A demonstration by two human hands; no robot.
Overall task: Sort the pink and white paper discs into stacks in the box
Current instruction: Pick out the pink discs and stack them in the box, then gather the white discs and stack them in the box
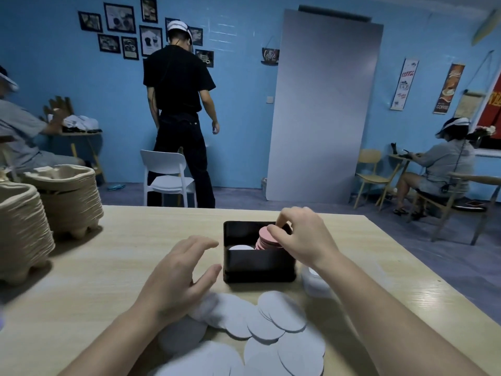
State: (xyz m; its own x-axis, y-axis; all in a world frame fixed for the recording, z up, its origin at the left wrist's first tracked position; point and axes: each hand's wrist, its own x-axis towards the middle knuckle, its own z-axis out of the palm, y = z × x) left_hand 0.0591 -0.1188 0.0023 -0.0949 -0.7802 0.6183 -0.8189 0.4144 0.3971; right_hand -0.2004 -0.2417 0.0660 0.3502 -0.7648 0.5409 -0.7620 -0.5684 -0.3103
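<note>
The pink discs [267, 239] are flat, matte rounds leaning in a loose stack in the right half of the black box [257, 263], at the frame's centre. The right grip [301, 237] curls its fingertips round the edge of the top one. A white disc [240, 247] lies in the box's left half. Loose white discs [282, 316] overlap on the bench [95, 267] at lower centre. The left grip [179, 272] hovers left of the box, fingers spread, holding nothing.

L hand [179, 270]: open, fingers spread (palm down) | R hand [301, 237]: fwd, fingers pinch pink disc [265, 238]
</note>
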